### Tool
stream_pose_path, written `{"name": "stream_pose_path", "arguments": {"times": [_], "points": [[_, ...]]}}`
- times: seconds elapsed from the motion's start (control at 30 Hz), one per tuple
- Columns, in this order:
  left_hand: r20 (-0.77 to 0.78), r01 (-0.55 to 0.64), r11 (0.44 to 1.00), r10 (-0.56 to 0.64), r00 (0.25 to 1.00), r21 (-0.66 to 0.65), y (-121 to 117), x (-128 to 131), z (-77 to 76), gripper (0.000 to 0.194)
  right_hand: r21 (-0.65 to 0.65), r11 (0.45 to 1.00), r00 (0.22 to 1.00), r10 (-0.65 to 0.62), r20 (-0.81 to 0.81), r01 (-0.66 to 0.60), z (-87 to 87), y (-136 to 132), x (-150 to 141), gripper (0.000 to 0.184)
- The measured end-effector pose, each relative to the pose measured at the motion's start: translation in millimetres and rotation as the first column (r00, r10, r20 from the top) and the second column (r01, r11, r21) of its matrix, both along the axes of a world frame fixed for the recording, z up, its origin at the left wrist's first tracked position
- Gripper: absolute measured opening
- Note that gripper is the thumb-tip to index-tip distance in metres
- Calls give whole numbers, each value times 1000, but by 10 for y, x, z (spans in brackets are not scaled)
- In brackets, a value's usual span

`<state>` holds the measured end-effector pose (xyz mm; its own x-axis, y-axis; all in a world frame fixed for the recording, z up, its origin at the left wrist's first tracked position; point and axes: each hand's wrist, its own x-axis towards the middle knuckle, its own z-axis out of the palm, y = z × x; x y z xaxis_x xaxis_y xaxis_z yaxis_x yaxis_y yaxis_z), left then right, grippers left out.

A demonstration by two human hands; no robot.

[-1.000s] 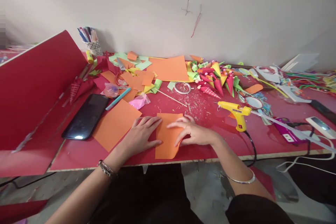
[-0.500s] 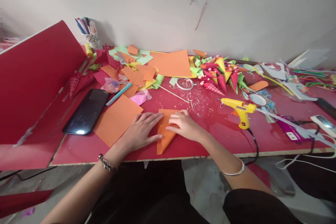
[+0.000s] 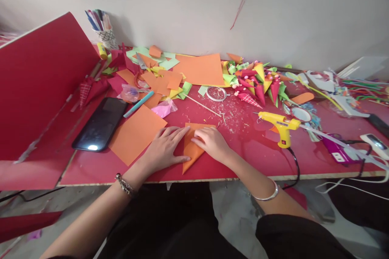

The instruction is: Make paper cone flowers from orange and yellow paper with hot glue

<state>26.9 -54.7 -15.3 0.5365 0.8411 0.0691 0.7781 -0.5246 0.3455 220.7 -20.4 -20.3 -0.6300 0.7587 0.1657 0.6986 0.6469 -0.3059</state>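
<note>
A folded piece of orange paper (image 3: pixel 189 164) lies at the table's front edge, creased into a triangle whose point faces me. Flat beside it, my left hand (image 3: pixel 161 149) is open, its fingertips and thumb pressing the paper's left side. My right hand (image 3: pixel 212 142) has bent fingers holding the folded layer down, and it covers much of the right half. Partly under the left fingers, a flat orange sheet (image 3: pixel 136 135) rests on the table.
A black phone (image 3: pixel 100 123) and a turquoise stick (image 3: pixel 138 104) lie left. A yellow glue gun (image 3: pixel 282 127) with its cord sits right. Behind are paper scraps (image 3: pixel 161 83), a tape roll (image 3: pixel 216 93), small paper cones (image 3: pixel 258 85) and a pen cup (image 3: pixel 106 38).
The loose lower flap of the orange paper is now folded over, leaving a single sharp point. My right fingers have slid slightly left over the fold; the left hand stays nearly still.
</note>
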Motion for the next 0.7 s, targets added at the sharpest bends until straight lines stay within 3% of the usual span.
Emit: {"name": "stream_pose_path", "arguments": {"times": [0.7], "points": [[5, 38, 999, -38, 999, -14, -11, 17, 17, 84, 48, 997, 998, -69, 10, 68, -16, 1, -36, 24]]}}
